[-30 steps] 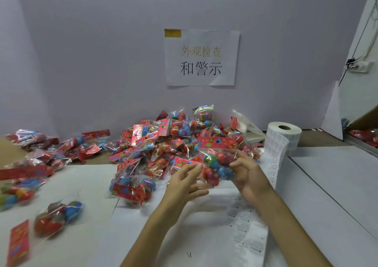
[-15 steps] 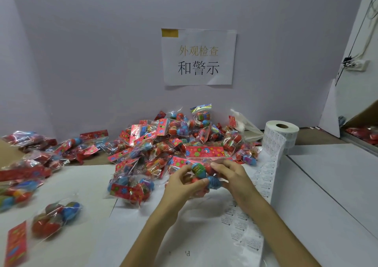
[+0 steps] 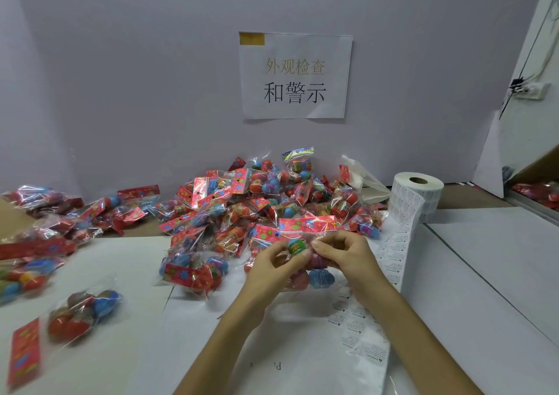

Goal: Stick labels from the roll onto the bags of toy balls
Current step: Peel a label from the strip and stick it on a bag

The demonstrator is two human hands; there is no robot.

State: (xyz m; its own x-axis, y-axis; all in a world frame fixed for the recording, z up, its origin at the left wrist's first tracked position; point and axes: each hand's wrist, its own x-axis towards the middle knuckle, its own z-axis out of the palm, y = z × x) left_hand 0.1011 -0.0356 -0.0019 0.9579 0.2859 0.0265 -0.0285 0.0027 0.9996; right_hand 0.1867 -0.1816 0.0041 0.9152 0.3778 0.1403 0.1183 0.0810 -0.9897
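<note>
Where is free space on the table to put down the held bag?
Free: the white tabletop right of the label strip, and the patch between the left forearm and the lone bag at front left. Crowded: the pile of bags at the back and the bags along the left edge.

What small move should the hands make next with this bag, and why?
Probably the right hand should let go and peel one label off the strip lying beside it, with the left hand holding the bag. Both hands now grip the bag, and I see no label on it.
</note>
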